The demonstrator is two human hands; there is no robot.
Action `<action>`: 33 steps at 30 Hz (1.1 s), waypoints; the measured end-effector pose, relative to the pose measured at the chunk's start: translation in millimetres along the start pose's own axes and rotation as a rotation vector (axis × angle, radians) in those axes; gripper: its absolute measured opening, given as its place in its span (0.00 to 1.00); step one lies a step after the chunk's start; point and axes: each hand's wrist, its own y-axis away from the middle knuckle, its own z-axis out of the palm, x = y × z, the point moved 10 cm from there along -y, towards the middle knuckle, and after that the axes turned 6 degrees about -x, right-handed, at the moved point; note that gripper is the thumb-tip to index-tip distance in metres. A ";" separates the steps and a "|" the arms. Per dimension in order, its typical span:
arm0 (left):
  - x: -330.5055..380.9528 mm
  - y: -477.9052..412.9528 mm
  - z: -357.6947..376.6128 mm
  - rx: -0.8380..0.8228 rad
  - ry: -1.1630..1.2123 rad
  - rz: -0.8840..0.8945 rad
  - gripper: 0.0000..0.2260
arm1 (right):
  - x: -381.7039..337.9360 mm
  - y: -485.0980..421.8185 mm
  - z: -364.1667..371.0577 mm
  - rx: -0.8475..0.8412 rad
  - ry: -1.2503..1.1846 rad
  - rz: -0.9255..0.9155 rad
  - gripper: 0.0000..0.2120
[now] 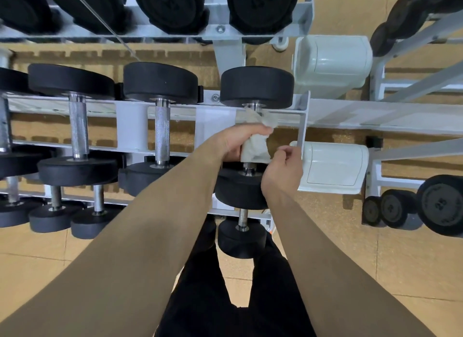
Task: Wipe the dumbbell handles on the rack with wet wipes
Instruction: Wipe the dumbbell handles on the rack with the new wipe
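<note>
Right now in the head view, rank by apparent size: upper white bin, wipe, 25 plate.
1. upper white bin
2. 25 plate, though the frame edge cuts it
3. wipe, partly hidden by the left hand

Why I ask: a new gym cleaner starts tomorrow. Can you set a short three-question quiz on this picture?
1. True or false: the left hand grips a wet wipe wrapped round a dumbbell handle.
2. Where on its tier does that dumbbell sit? A) far left B) middle C) right end, next to the rack's upright plate.
3. Fill the gap: the neighbouring handle to its left is bare ____, with no wipe on it.
Key: 1 true; 2 C; 3 metal.
</note>
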 end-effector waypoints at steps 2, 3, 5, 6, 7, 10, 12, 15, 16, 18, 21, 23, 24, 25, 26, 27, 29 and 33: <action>-20.5 1.9 -3.7 0.045 -0.138 -0.074 0.34 | 1.1 -0.4 1.0 -0.003 0.017 0.003 0.08; -25.0 3.3 -5.4 0.090 -0.208 -0.083 0.35 | 1.5 -0.8 1.4 -0.003 0.024 0.008 0.09; -22.5 9.6 -7.2 0.207 -0.305 -0.070 0.32 | 0.8 -0.7 1.1 0.003 0.032 0.019 0.09; -20.7 10.7 -8.4 0.276 -0.335 -0.056 0.30 | 0.3 0.3 0.2 0.006 0.036 0.023 0.09; -16.9 13.1 -9.0 0.360 -0.374 -0.040 0.27 | -1.2 1.3 -0.3 0.007 0.038 0.024 0.09; -7.9 20.9 -11.0 0.602 -0.354 -0.013 0.18 | -4.7 4.4 -0.6 0.006 0.038 0.009 0.09; 0.6 24.9 -10.1 0.695 -0.207 0.006 0.12 | -5.9 5.9 -0.8 0.005 0.033 0.006 0.10; 19.9 20.7 -11.9 0.704 -0.097 0.075 0.11 | -3.2 4.6 -1.7 0.017 0.019 0.021 0.09; 23.5 17.5 -12.2 0.676 -0.083 0.096 0.10 | -2.9 3.6 -2.4 0.020 0.011 0.019 0.09; 24.4 10.6 -10.5 0.525 0.000 0.138 0.10 | -3.3 2.7 -2.6 0.019 -0.003 0.012 0.09; 22.0 -1.0 5.0 0.118 0.178 0.121 0.13 | -1.4 2.2 -3.2 0.028 -0.007 0.007 0.09; 22.0 -1.0 9.4 0.015 0.235 0.106 0.09 | 1.2 0.4 -3.2 0.032 -0.005 0.002 0.07; 19.2 -2.5 10.0 0.003 0.271 0.094 0.09 | 1.8 -0.1 -3.2 0.033 -0.002 0.000 0.07; 14.6 -4.0 8.3 0.009 0.288 0.085 0.13 | 1.9 -0.7 -3.2 0.033 0.000 -0.004 0.07; 9.5 -4.4 7.9 0.007 0.280 0.073 0.17 | 1.1 -1.0 -3.1 0.032 0.002 -0.008 0.07; 3.2 -3.7 8.9 -0.009 0.254 0.049 0.18 | 0.3 -0.9 -3.3 0.033 0.005 -0.010 0.07; -8.1 4.5 11.2 -0.029 0.162 0.003 0.08 | -2.1 0.5 -3.6 0.032 0.010 -0.016 0.08; -21.3 10.9 -2.1 0.193 -0.142 -0.043 0.15 | -5.8 2.4 -5.1 0.031 0.014 -0.024 0.08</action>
